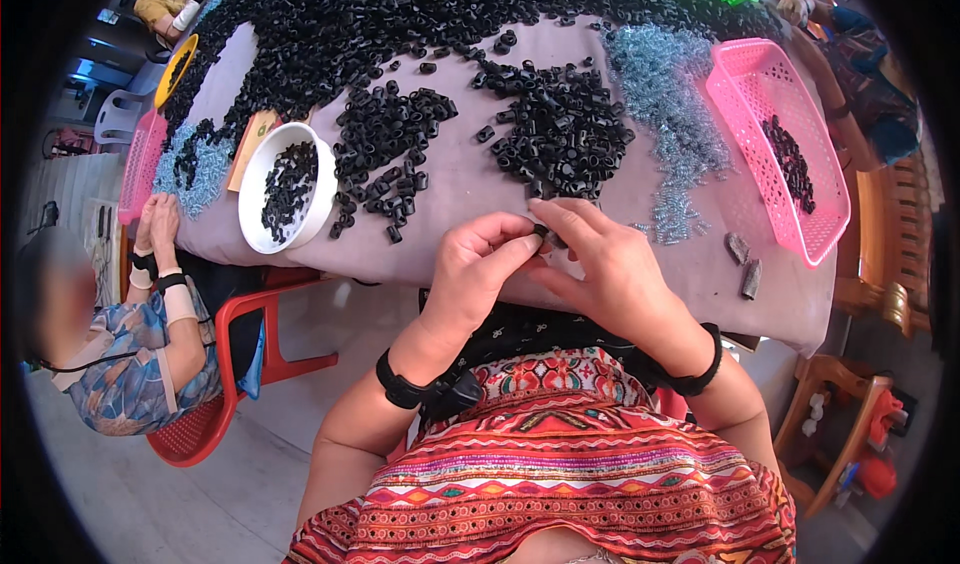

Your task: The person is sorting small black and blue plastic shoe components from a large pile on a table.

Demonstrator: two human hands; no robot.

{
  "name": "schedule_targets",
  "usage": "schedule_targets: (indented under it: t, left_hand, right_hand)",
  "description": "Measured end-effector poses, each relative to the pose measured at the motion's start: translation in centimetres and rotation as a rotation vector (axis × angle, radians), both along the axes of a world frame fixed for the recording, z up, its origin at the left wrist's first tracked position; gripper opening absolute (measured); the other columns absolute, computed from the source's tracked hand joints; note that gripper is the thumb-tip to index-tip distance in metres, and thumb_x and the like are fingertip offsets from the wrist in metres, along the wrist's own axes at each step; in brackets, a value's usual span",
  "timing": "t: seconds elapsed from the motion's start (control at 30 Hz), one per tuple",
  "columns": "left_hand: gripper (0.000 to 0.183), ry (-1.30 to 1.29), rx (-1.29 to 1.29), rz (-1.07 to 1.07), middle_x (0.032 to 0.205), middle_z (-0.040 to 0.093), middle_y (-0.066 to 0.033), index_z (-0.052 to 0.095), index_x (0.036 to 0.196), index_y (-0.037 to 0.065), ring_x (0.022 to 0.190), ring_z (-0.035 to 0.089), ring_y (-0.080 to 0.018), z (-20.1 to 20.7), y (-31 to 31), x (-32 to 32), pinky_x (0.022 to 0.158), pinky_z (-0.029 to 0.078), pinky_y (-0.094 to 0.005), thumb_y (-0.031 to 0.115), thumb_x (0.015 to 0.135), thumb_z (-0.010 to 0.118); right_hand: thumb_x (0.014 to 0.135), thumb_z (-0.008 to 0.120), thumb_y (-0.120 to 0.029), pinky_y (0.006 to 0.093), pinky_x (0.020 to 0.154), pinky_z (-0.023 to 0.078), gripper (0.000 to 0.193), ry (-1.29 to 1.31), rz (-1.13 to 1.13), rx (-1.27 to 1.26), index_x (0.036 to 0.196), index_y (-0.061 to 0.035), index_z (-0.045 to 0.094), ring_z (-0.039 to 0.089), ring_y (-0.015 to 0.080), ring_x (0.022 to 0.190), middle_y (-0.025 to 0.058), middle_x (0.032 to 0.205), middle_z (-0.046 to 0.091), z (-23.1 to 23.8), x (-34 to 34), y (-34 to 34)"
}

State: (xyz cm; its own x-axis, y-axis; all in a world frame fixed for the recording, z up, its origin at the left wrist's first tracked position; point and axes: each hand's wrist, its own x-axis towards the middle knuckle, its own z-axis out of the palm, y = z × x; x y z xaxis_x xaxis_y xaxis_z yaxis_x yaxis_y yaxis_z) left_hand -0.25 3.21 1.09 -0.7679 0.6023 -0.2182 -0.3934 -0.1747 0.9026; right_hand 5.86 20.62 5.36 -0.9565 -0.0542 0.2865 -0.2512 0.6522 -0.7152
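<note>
My left hand (482, 262) pinches a small black cap-like piece (541, 232) between thumb and fingers, over the table's near edge. My right hand (598, 254) meets it from the other side, its fingers bent around the same piece; its fingertips are partly hidden, and whether it holds a second part I cannot make out. Just beyond my hands lies a heap of short black hollow caps (560, 134). A smaller heap of the same caps (388, 144) spreads to the left. Small clear bluish pieces (670, 114) lie in a long strip on the right.
A white bowl (325, 189) of black pieces stands at left, a pink perforated basket (835, 214) at right. Two dark grey pieces (750, 279) lie near the right edge. A big black pile (400, 4) covers the far table. Other people sit left and far right; a red chair (235, 364) stands left.
</note>
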Motion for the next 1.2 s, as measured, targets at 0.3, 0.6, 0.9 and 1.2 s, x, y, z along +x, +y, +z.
schedule_targets:
  t: [0.3,0.6,0.9,1.2]
  left_hand:
    - [0.021,0.108,-0.136,-0.116,0.096,0.07,-0.0018,0.069,0.109,-0.005,0.089,0.061,-0.0052,0.5,-0.1,0.5,0.08,0.051,-0.0226,0.01,0.1,0.059]
    - [0.02,0.074,-0.228,-0.205,0.091,0.069,-0.0031,0.069,0.104,-0.007,0.079,0.063,-0.0058,0.8,0.3,1.5,0.071,0.052,-0.021,0.009,0.101,0.057]
    - [0.023,0.45,-0.458,-0.059,0.095,0.069,-0.0059,0.067,0.113,-0.002,0.078,0.062,-0.0121,1.6,1.2,-0.3,0.072,0.051,-0.0266,0.015,0.102,0.056]
    - [0.026,1.129,-0.701,-0.133,0.098,0.063,-0.013,0.066,0.114,0.005,0.084,0.064,-0.033,0.9,2.4,-4.1,0.075,0.051,-0.0388,-0.001,0.09,0.059]
  right_hand:
    - [0.073,0.081,-0.029,0.0379,0.055,0.053,0.039,0.121,-0.048,0.316,0.097,-0.0043,0.061,0.065,0.0258,0.068,0.0073,0.079,0.056,-1.8,0.0,0.1]
    - [0.075,0.081,-0.033,0.0383,0.051,0.051,0.036,0.12,0.068,0.34,0.082,-0.0062,0.058,0.063,0.0268,0.061,0.0075,0.074,0.055,-2.1,1.2,0.9]
    - [0.077,0.081,-0.029,0.0409,0.056,0.052,0.032,-0.022,-0.123,0.307,0.091,-0.0049,0.064,0.065,0.0309,0.064,0.0107,0.077,0.061,0.2,1.2,6.1]
    - [0.082,0.078,-0.013,0.0336,0.061,0.05,0.035,0.011,-0.801,0.378,0.114,-0.0048,0.07,0.061,0.0196,0.061,0.0103,0.069,0.062,4.0,1.6,21.4]
